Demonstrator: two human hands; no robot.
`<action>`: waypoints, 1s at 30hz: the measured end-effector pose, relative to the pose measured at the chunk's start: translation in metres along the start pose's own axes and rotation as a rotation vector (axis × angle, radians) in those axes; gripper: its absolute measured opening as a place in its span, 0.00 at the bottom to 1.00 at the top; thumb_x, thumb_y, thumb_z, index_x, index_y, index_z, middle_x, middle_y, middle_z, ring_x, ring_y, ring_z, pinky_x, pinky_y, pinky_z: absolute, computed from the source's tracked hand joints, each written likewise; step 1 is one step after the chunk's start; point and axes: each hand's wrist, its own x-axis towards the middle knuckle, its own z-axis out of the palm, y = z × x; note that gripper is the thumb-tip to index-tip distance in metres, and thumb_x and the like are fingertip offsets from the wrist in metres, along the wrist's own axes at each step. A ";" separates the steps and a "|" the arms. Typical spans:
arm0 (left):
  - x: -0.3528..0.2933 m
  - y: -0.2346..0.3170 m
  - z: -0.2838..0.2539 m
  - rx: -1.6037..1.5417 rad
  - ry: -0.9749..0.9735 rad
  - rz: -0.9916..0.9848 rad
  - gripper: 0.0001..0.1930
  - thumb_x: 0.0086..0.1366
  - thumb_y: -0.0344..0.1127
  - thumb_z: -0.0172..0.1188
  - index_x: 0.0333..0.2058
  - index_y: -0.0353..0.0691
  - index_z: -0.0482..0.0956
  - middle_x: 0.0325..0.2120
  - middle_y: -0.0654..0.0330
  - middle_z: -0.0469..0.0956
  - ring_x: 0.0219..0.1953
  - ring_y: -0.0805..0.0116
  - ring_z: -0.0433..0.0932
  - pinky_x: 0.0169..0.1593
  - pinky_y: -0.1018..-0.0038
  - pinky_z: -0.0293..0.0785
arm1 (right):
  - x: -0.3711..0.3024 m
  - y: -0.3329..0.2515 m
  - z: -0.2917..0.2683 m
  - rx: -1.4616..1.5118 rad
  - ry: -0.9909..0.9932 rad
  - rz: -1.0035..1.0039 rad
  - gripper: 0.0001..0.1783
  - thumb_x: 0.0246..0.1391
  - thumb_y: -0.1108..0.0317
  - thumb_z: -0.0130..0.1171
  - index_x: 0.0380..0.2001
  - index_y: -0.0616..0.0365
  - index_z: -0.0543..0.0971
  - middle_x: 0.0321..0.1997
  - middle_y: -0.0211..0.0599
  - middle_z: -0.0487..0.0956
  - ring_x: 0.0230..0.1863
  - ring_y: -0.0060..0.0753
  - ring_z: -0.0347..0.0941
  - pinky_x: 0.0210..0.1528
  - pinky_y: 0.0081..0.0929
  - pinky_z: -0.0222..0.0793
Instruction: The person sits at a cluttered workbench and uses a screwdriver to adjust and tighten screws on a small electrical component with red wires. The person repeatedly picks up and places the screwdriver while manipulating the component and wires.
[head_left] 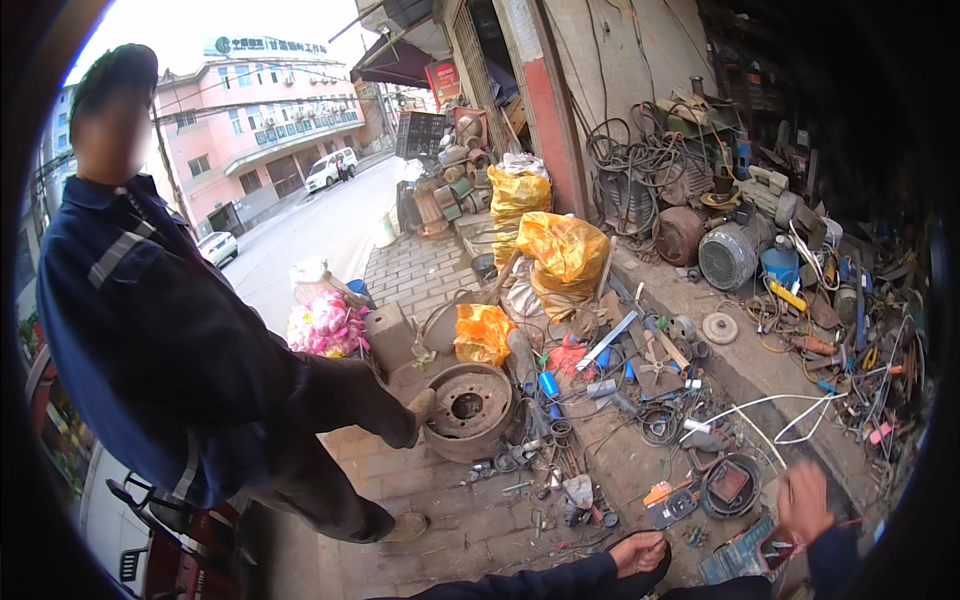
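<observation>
My left hand (638,552) is at the lower edge, its fingers curled closed; whatever may be inside them is hidden. To the right, my right hand (803,503) is raised, somewhat blurred, its fingers seemingly stretched out with nothing visible in them. Below it sits a worn blue-green box (722,567) with a reddish opening. Between and beyond my hands lies a round dark pan-like housing (730,486) with a reddish-brown piece inside. A dark flat card or pack (672,508) rests beside it, near an orange item (657,492). A white cable (745,405) loops past my right hand.
At left a person (140,300) in dark workwear stands with one foot on a rusty wheel rim (468,410). Tools and scrap cover the paving ahead, near orange sacks (562,255). Electric motors (728,257) and cables pile up at right. Red chairs (205,550) stand lower left.
</observation>
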 end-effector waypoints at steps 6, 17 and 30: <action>-0.008 0.007 -0.001 -0.065 0.023 0.024 0.14 0.78 0.43 0.56 0.35 0.41 0.70 0.21 0.68 0.63 0.21 0.79 0.60 0.24 0.80 0.55 | -0.186 -0.090 -0.024 0.130 -0.301 0.942 0.19 0.74 0.58 0.51 0.54 0.62 0.80 0.44 0.48 0.84 0.46 0.49 0.79 0.54 0.44 0.72; 0.003 0.011 0.009 -0.051 0.030 0.050 0.11 0.77 0.39 0.59 0.40 0.37 0.73 0.24 0.68 0.65 0.23 0.78 0.61 0.27 0.79 0.56 | -0.292 -0.143 -0.001 0.552 -0.041 1.743 0.15 0.71 0.61 0.54 0.51 0.58 0.80 0.38 0.38 0.80 0.37 0.36 0.75 0.42 0.34 0.71; 0.019 -0.014 0.011 0.054 0.018 0.020 0.08 0.76 0.37 0.59 0.38 0.41 0.73 0.24 0.69 0.66 0.23 0.80 0.63 0.26 0.79 0.57 | -0.256 -0.122 -0.040 0.932 0.540 1.697 0.15 0.72 0.61 0.55 0.51 0.60 0.81 0.39 0.36 0.81 0.37 0.35 0.76 0.44 0.34 0.72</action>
